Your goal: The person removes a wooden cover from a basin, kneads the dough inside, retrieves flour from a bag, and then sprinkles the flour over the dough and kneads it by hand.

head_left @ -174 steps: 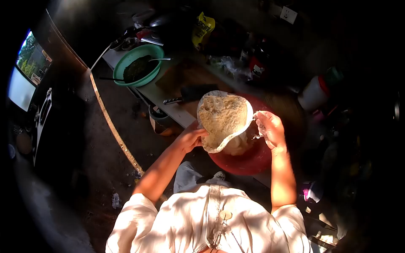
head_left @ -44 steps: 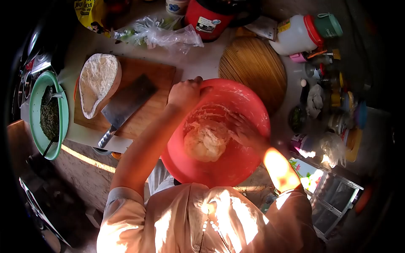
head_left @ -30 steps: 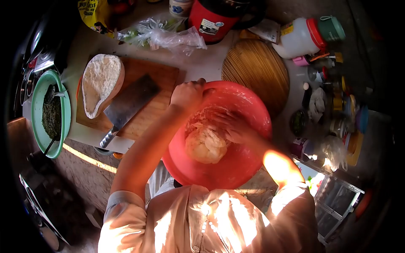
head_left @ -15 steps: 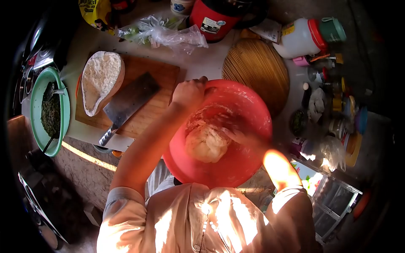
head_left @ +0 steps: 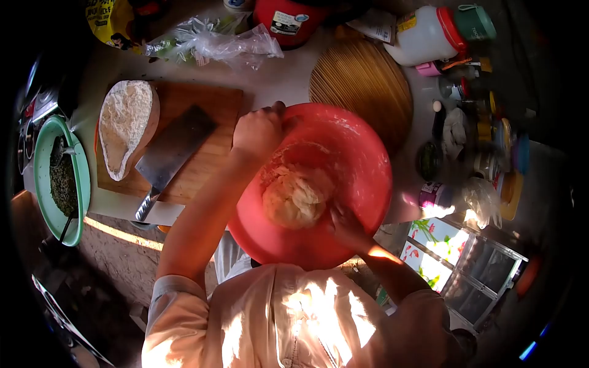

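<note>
A large red plastic basin [head_left: 362, 184] leans toward my body at the table edge. Inside it sits a pale, lumpy ball of dough [head_left: 294, 199], with floury smears on the wall above. My left hand [head_left: 259, 130] is closed around the basin's upper left rim. Down in the basin, my right hand [head_left: 345, 222] is close against the right side of the dough; shadow and blur hide how its fingers are set.
Left of the basin, a cutting board [head_left: 211, 101] carries a cleaver [head_left: 175, 150] and a scoop of flour [head_left: 127, 119]. A green bowl of chopped greens [head_left: 84, 184] stands far left. Behind are a round wooden board [head_left: 362, 86] and a plastic bag [head_left: 239, 46]; jars [head_left: 423, 40] line the right.
My right hand has moved down toward my body, from the dough's upper right to its lower right. My left hand keeps its hold on the rim. The view has shifted slightly.
</note>
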`<state>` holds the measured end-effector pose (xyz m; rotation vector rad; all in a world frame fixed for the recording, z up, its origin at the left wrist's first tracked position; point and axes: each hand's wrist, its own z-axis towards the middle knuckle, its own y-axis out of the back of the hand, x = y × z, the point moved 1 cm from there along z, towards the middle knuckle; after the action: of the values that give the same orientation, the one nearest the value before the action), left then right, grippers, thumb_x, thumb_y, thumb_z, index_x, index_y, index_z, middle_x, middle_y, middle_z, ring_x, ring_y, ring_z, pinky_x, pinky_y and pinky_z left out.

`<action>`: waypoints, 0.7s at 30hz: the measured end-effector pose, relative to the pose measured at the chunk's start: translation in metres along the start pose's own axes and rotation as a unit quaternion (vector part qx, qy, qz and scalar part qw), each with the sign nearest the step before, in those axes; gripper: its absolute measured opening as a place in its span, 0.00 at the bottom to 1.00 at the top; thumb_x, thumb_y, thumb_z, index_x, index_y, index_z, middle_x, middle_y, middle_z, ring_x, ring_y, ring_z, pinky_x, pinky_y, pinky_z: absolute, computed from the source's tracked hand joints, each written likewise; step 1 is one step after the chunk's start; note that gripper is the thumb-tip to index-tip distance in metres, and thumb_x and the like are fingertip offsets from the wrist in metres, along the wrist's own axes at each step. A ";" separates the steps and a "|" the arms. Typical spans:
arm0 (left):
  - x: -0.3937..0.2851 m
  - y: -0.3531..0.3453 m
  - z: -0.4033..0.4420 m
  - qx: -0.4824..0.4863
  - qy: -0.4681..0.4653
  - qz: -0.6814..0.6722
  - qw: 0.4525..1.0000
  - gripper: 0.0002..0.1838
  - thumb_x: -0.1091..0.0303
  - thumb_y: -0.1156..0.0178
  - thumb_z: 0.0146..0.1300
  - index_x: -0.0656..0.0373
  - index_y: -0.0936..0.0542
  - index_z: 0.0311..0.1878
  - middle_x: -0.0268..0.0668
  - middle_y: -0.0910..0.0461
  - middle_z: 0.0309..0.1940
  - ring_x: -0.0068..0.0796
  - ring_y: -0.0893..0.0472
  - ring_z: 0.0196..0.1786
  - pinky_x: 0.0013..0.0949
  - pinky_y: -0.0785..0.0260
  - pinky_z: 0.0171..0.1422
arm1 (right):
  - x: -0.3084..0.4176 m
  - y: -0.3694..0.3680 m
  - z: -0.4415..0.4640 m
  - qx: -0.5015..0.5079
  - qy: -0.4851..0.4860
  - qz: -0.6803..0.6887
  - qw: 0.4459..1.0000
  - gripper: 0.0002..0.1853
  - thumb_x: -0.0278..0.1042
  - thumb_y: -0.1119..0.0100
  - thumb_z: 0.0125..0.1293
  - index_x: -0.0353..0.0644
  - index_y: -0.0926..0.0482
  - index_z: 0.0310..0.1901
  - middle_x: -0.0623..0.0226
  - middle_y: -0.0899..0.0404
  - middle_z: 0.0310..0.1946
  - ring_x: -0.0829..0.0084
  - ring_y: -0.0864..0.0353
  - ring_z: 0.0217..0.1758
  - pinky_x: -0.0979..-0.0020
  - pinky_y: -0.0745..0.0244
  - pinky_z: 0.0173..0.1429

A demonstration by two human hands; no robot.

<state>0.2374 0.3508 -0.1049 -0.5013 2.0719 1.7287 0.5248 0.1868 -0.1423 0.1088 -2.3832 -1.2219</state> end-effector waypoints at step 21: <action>0.000 -0.007 0.001 -0.004 -0.020 -0.068 0.997 0.22 0.46 0.45 0.58 0.60 0.30 0.32 0.51 0.23 0.23 0.54 0.23 0.31 0.51 0.31 0.34 | -0.001 0.045 0.078 0.064 0.219 -0.104 0.968 0.33 0.29 0.50 0.52 0.43 0.41 0.64 0.57 0.54 0.69 0.62 0.57 0.73 0.60 0.58 0.73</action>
<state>0.2407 0.3504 -0.1109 -0.5912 1.9572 1.6552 0.4981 0.2729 -0.1470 0.6184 -2.0917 -1.0032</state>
